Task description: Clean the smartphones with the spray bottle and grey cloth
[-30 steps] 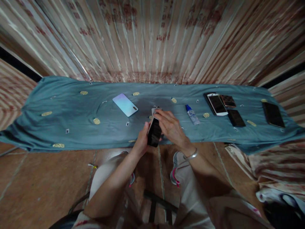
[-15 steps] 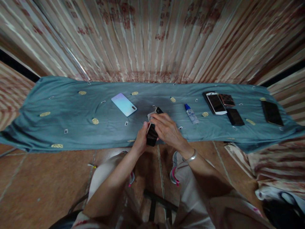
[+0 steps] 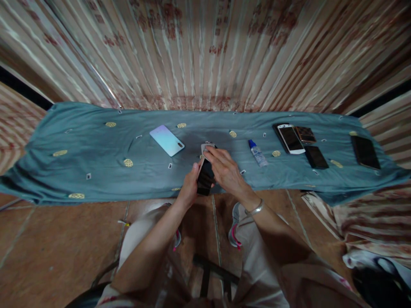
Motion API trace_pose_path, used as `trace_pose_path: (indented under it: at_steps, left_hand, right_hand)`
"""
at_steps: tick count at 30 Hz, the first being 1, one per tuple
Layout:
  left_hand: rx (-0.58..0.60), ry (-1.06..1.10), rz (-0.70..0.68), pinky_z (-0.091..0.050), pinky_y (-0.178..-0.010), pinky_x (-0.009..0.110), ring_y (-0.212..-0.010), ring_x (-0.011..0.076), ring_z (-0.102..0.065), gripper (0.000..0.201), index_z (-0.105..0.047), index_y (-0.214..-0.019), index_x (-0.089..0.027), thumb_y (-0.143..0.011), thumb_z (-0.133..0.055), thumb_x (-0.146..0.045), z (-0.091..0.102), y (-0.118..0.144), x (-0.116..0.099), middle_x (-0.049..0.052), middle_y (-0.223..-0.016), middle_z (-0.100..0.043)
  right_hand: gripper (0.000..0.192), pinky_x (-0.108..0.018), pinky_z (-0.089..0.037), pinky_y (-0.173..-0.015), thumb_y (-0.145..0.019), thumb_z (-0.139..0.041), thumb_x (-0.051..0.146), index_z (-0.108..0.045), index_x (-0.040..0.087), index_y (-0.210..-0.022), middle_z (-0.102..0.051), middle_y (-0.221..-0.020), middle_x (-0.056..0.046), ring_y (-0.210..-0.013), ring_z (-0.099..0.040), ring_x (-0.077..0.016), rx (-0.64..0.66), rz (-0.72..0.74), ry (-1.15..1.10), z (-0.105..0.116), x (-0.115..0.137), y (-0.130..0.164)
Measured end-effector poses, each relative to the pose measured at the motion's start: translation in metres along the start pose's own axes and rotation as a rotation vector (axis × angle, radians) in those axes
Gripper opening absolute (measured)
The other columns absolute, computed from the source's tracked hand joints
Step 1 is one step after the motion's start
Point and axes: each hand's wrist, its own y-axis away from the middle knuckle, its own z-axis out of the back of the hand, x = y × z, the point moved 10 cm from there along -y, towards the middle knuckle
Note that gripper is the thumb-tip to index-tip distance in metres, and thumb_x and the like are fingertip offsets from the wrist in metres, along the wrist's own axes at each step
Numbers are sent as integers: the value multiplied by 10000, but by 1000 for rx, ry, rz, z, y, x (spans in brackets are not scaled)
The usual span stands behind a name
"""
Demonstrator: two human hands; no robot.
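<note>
— What lies at the left of the bench?
— A pale blue phone, flat on the teal cloth, apart from the hands.
— And the middle?
— The left hand grips a black phone by its lower edge, over the bench's near edge. The right hand presses a small white cloth onto its top end.
— Further right?
— A small blue-capped bottle, then a cluster of phones, and one dark phone alone at the far end.

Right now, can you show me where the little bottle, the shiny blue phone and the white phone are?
little bottle (image 3: 257, 155): head view, on its clear body.
shiny blue phone (image 3: 166, 140): head view, middle of its back.
white phone (image 3: 291, 138): head view, on its dark screen.
</note>
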Motion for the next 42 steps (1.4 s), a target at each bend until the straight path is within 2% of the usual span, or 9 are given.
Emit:
trace_pose_path:
  at_steps: [3, 9, 14, 22, 26, 35, 42]
  left_hand:
    - [47, -98, -55, -614, -793, 352, -1034, 286, -725, 639, -689, -1338, -205, -886, -613, -651, -4, 1, -5, 87, -1062, -782]
    - [60, -44, -49, -617, -772, 327, -1014, 266, -731, 645, -661, -1375, -208, -885, -634, -628, -5, 2, -6, 84, -1033, -784]
    - [67, -87, -59, -620, -746, 311, -998, 252, -734, 688, -640, -1393, -199, -882, -617, -659, -6, 4, -8, 84, -1051, -779]
    - [60, -236, -86, -617, -657, 312, -895, 249, -744, 898, -565, -1470, -168, -810, -601, -775, -5, 2, -5, 102, -1010, -783]
    - [86, -214, -71, -619, -675, 324, -909, 250, -745, 867, -556, -1483, -186, -823, -615, -746, -8, 3, -1, 111, -1090, -778]
    - [83, -319, -108, -584, -662, 312, -894, 254, -733, 823, -590, -1456, -169, -846, -610, -721, -3, 2, -3, 109, -1065, -780]
    - [77, -437, -165, -544, -650, 295, -984, 275, -695, 787, -632, -1415, -167, -848, -609, -712, -2, 2, -9, 111, -1129, -764]
  right_hand:
    - [489, -478, -498, -1132, -1026, -339, 113, -580, 171, -1447, -598, -1470, -141, -1356, -541, -258, -17, -3, 9, 1, -3, -1]
    - [521, -479, -469, -1155, -1020, -318, 100, -561, 188, -1472, -587, -1488, -129, -1376, -536, -254, -53, -36, 2, 3, -7, -1]
    - [532, -475, -470, -1152, -1013, -323, 106, -552, 198, -1484, -592, -1483, -126, -1371, -545, -256, -52, -60, -2, 5, -9, -1]
    - [492, -456, -486, -1139, -1019, -345, 130, -601, 201, -1433, -608, -1468, -106, -1349, -563, -247, -82, -71, 6, 14, -13, -4]
    - [482, -476, -478, -1145, -1023, -334, 146, -614, 197, -1413, -629, -1440, -114, -1346, -564, -249, -114, -104, -15, 20, -22, -4]
    - [374, -428, -521, -1082, -1008, -403, 184, -687, 236, -1246, -727, -1294, -70, -1207, -661, -222, -180, -179, -118, 33, -37, -5]
    - [388, -446, -502, -1092, -1010, -376, 167, -693, 203, -1231, -703, -1331, -103, -1236, -641, -240, -155, -107, -59, 34, -25, -2]
